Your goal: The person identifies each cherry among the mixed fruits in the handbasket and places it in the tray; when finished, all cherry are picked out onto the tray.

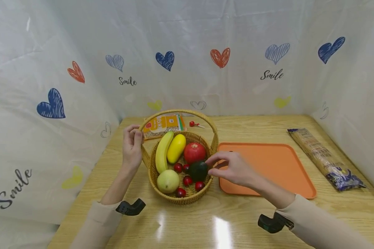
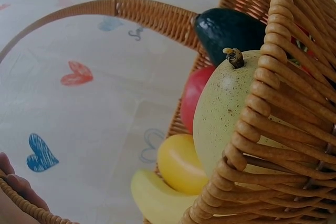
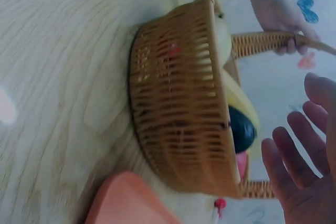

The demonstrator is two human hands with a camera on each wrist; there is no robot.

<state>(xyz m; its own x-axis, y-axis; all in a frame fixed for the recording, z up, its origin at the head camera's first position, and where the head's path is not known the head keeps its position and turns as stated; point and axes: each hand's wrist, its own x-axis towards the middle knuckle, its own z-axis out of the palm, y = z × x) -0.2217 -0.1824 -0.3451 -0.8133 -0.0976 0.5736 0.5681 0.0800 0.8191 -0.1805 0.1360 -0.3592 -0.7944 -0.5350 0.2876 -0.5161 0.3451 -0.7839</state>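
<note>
A wicker basket stands on the table with its arched handle up. My left hand grips the handle's left side. Inside lie a banana, a yellow mango-like fruit, a red pomegranate, a pale green round fruit, a dark green avocado and several dark red cherry-like fruits. At the basket's right side my right hand hovers beside the avocado, thumb and fingers apart. The right wrist view shows a gap between these fingers and the avocado.
Right of the basket lies an orange tray. A long plastic-wrapped pack lies along the table's right side. Behind the basket are an orange food bag and a red lollipop. Printed white sheeting surrounds the table.
</note>
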